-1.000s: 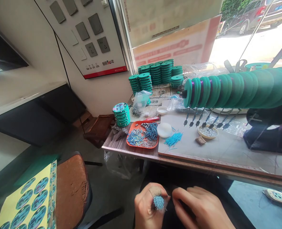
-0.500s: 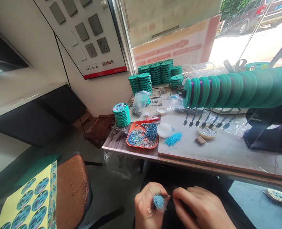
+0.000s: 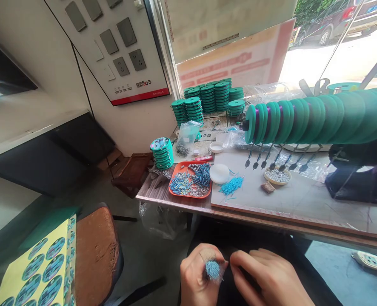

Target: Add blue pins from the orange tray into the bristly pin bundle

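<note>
Over my lap, my left hand (image 3: 195, 278) is closed round a bundle of thin blue sticks (image 3: 212, 270), their ends facing me. Something clear, like a plastic wrapper, shows at the bundle's edge. Close by on the right is my right hand (image 3: 268, 276), fingers curled and thumb against the forefinger. Whatever it pinches, if anything, is hidden. On the table beyond lies a loose pile of similar thin blue pieces (image 3: 232, 185), beside a white round lid (image 3: 219, 174).
An orange tray (image 3: 173, 192) holds small metal and blue parts. A row of green spools (image 3: 287, 121) on a rod hangs over the table at right; stacked green spools (image 3: 222, 97) stand behind. A brown chair (image 3: 95, 250) with a sticker sheet (image 3: 18, 267) is at left.
Both hands stay almost in place. The bundle's end has shifted very slightly in my left hand.
</note>
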